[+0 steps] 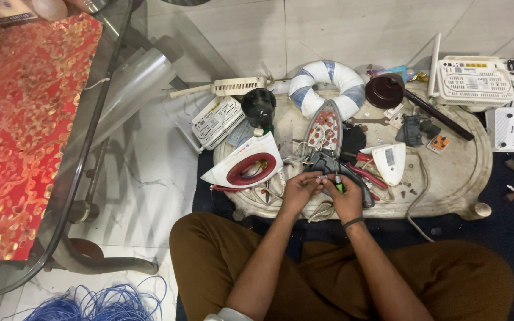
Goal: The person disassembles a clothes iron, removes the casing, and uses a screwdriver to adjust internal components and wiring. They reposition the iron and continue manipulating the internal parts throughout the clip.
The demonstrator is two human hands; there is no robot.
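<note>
My left hand point(298, 189) pinches thin wires and a small metal part at the rear of a dismantled clothes iron. My right hand point(345, 199) holds a green-handled screwdriver point(338, 185) upright against the iron's dark grey handle piece point(328, 161). The iron's soleplate point(325, 127) lies just beyond, and its white and red shell point(248, 165) lies to the left. All this rests on a low marble slab point(456, 175) in front of my crossed legs.
Red-handled pliers point(369, 176), a white plastic cover point(389, 162), a spanner point(369, 121), a white and blue ring point(327, 86) and a dark lid point(385, 90) lie on the slab. White routers point(474, 78) sit at right. A glass table with red cloth point(25, 131) stands at left, blue wire point(99, 303) below.
</note>
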